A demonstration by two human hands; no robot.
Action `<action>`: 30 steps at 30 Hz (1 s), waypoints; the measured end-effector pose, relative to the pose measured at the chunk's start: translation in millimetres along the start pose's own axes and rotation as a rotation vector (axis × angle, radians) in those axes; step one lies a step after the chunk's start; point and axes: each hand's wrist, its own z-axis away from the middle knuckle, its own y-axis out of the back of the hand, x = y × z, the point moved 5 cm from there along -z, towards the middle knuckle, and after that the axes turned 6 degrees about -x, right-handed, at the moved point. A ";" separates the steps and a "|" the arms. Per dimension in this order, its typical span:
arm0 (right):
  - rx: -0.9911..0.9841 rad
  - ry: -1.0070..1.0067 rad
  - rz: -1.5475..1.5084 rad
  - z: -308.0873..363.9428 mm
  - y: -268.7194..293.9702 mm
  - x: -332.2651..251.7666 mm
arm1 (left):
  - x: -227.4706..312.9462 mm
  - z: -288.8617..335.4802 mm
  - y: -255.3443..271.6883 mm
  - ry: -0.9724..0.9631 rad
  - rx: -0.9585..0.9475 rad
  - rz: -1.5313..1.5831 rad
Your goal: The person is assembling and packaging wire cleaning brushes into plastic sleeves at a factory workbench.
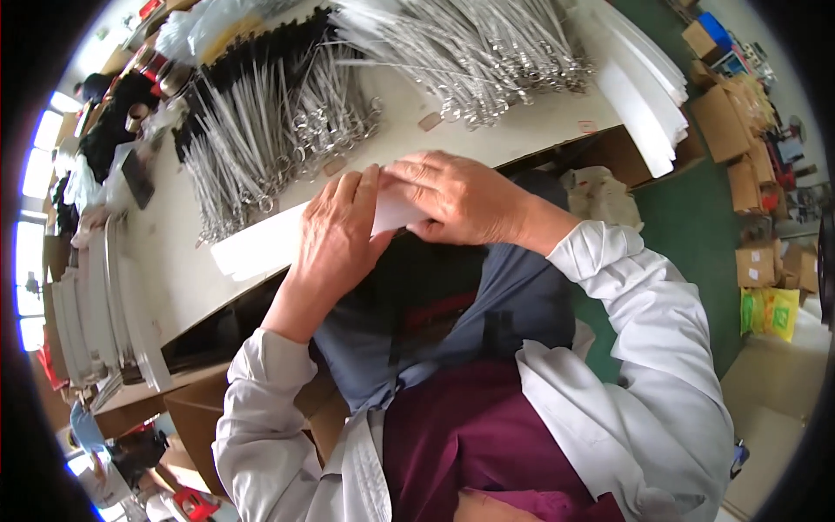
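Observation:
A long white strip, perhaps paper or thin card, runs slantwise along the table's near edge and over my lap. My left hand lies across it, fingers together on top and thumb on the near side. At the strip's right end my right hand grips it with curled fingers, the thumb below. The fingertips of both hands nearly meet. Part of the strip is hidden under the fingers. Just beyond lie bundles of thin grey strands with shiny metal rings or clasps at their near ends.
More grey strands with metal ends spread over the far table. White strips hang over the table's right end, and others stack at left. Cardboard boxes and a yellow-green package stand at right by the green floor.

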 end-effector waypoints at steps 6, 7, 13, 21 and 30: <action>0.099 -0.308 0.064 4.3 0.2 1.7 | -22.1 12.1 -3.1 0.111 0.070 -0.112; 0.040 -0.429 0.054 9.3 -6.9 3.5 | -23.5 13.3 -5.7 0.143 0.051 -0.103; 0.191 -0.548 -0.145 15.7 -35.6 -4.5 | -25.9 15.4 -23.9 0.142 0.052 -0.141; 0.154 -0.928 -1.135 17.9 -50.1 12.6 | -26.6 21.9 -26.4 0.102 0.042 -0.146; -0.024 -1.061 -1.786 27.2 -56.1 23.2 | -30.8 31.9 -27.9 0.039 0.042 -0.141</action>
